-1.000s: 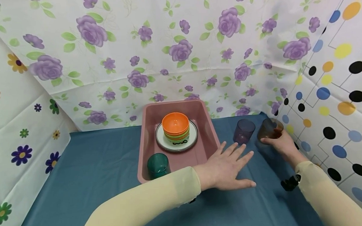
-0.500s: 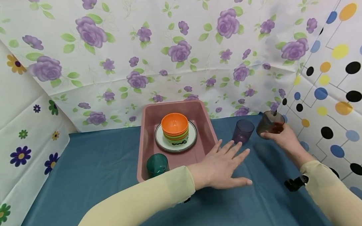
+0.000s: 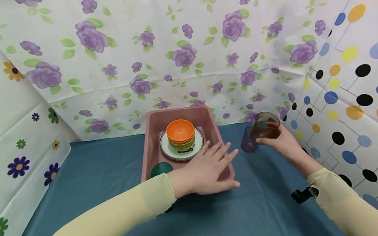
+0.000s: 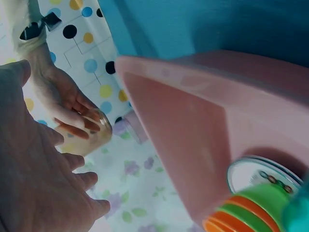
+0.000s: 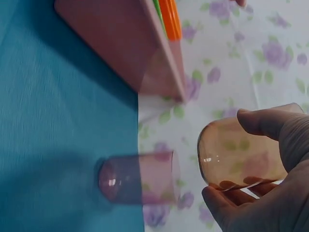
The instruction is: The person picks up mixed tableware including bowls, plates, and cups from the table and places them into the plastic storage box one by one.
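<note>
My right hand (image 3: 285,140) grips a clear brown cup (image 3: 265,126), lifted off the table and tilted slightly. In the head view it partly covers a purple cup (image 3: 247,142) that stands on the table; the right wrist view shows the two cups (image 5: 246,154) apart. My left hand (image 3: 203,169) hovers palm down with its fingers spread over the near right part of a pink tub (image 3: 147,141), holding nothing. Inside the tub a stack of orange and green bowls (image 3: 180,131) sits on white plates (image 3: 166,148). A green cup (image 3: 161,168) is in the near left corner, partly behind my left sleeve.
The tub stands on a blue tablecloth (image 3: 102,170). Behind it hangs a white cloth with purple flowers (image 3: 140,85). A dotted cloth (image 3: 342,113) closes the right side and another flowered cloth (image 3: 19,133) the left.
The right hand has raised the brown cup and carried it left, over to the purple cup. My left hand has shifted left, its fingers still spread.
</note>
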`<state>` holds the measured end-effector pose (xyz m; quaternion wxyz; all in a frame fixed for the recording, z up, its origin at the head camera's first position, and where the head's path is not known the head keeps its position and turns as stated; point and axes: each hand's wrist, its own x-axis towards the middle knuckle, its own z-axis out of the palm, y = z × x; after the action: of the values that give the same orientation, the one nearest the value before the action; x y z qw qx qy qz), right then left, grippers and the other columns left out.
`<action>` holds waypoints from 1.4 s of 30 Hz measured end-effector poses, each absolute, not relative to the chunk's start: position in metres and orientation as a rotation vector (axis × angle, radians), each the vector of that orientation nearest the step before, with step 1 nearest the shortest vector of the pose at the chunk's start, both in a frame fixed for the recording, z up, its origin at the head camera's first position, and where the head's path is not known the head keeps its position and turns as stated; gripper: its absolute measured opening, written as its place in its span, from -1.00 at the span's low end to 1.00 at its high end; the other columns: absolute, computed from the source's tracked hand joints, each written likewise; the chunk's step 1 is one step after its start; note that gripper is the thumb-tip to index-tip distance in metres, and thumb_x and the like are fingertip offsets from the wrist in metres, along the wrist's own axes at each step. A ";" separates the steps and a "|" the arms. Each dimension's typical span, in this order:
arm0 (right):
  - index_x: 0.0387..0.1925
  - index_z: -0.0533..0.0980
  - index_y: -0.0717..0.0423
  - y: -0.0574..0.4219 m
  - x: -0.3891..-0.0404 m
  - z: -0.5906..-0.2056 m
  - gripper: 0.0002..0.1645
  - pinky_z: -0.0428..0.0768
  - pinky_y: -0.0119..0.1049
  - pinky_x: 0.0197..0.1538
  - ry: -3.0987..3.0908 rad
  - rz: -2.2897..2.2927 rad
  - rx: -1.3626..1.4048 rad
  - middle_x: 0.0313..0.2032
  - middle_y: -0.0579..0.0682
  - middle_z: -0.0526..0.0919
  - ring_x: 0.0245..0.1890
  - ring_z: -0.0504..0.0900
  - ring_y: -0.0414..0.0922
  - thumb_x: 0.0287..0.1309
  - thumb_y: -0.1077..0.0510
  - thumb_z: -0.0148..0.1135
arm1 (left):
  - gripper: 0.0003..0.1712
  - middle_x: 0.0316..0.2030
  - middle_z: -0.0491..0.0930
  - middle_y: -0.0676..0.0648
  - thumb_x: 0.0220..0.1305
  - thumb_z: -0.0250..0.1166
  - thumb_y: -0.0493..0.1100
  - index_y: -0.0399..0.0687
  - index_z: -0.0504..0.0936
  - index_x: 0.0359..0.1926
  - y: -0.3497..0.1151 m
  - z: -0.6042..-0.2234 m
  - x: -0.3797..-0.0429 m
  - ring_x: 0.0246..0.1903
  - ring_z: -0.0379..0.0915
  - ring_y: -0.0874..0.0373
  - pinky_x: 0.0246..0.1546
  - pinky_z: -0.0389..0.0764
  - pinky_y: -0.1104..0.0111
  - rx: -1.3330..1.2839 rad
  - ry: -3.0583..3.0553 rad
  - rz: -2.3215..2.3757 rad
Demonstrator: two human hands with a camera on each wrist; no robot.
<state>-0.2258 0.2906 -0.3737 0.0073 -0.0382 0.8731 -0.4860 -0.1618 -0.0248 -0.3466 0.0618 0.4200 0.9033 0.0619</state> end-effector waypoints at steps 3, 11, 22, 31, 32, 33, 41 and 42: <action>0.53 0.11 0.23 0.277 -0.222 -0.370 0.03 0.59 -0.37 -0.09 2.698 -1.524 -0.171 0.13 0.24 0.50 0.07 0.52 0.04 0.27 -0.07 0.45 | 0.04 0.64 -0.33 0.05 0.38 -0.23 0.61 0.30 -0.29 0.65 -0.041 -0.345 -0.161 0.60 -0.47 0.05 0.52 -0.41 -0.05 1.233 2.748 0.198; 0.46 0.22 0.19 0.237 -0.210 -0.364 -0.05 0.61 -0.15 0.00 2.581 -1.548 -0.351 0.12 0.20 0.50 0.09 0.52 0.07 0.20 0.02 0.51 | 0.04 0.64 -0.35 0.07 0.39 -0.18 0.60 0.28 -0.26 0.66 -0.089 -0.343 -0.154 0.60 -0.48 0.06 0.53 -0.37 -0.05 1.119 2.780 0.268; 0.44 0.29 0.11 0.176 -0.190 -0.361 -0.05 0.59 -0.02 0.15 2.399 -1.512 -0.504 0.25 0.11 0.48 0.16 0.52 0.06 0.11 0.04 0.58 | 0.06 0.63 -0.31 0.03 0.37 -0.12 0.60 0.23 -0.19 0.66 -0.145 -0.352 -0.145 0.60 -0.46 0.03 0.52 -0.35 -0.12 0.974 2.858 0.328; 0.41 0.30 0.14 0.129 -0.178 -0.363 -0.08 0.56 -0.03 0.17 2.238 -1.507 -0.652 0.21 0.09 0.51 0.12 0.52 0.02 0.08 0.14 0.57 | 0.05 0.63 -0.25 0.02 0.38 -0.08 0.58 0.23 -0.15 0.66 -0.180 -0.355 -0.135 0.60 -0.40 -0.02 0.50 -0.33 -0.18 0.843 2.916 0.412; 0.41 0.30 0.14 0.125 -0.177 -0.363 -0.08 0.54 -0.02 0.19 2.222 -1.501 -0.667 0.21 0.09 0.51 0.12 0.51 0.01 0.08 0.15 0.57 | 0.05 0.63 -0.22 0.00 0.38 -0.06 0.57 0.21 -0.13 0.66 -0.183 -0.355 -0.133 0.60 -0.38 -0.04 0.49 -0.33 -0.19 0.836 2.924 0.421; 0.41 0.30 0.14 0.121 -0.177 -0.363 -0.08 0.53 0.00 0.20 2.214 -1.492 -0.686 0.22 0.09 0.50 0.12 0.51 0.01 0.08 0.15 0.57 | 0.05 0.63 -0.20 -0.02 0.37 -0.05 0.57 0.19 -0.11 0.66 -0.186 -0.356 -0.132 0.60 -0.36 -0.07 0.49 -0.32 -0.20 0.828 2.931 0.428; 0.41 0.31 0.13 0.101 -0.174 -0.367 -0.07 0.56 -0.05 0.18 2.227 -1.426 -0.756 0.17 0.01 0.52 0.10 0.52 -0.03 0.06 0.13 0.58 | 0.07 0.63 -0.19 -0.02 0.37 -0.05 0.57 0.19 -0.13 0.66 -0.196 -0.356 -0.129 0.60 -0.34 -0.07 0.49 -0.31 -0.20 0.776 2.941 0.474; 0.41 0.31 0.14 0.100 -0.174 -0.368 -0.07 0.56 -0.05 0.19 2.224 -1.426 -0.758 0.17 0.01 0.52 0.10 0.52 -0.03 0.06 0.13 0.57 | 0.07 0.63 -0.19 -0.02 0.37 -0.04 0.56 0.17 -0.13 0.66 -0.196 -0.355 -0.130 0.60 -0.33 -0.08 0.49 -0.30 -0.20 0.780 2.937 0.493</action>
<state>-0.1737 0.1004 -0.3676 0.1954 -0.2705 0.7936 -0.5087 -0.1299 -0.1956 -0.3552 0.0315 0.2532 0.9536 0.1599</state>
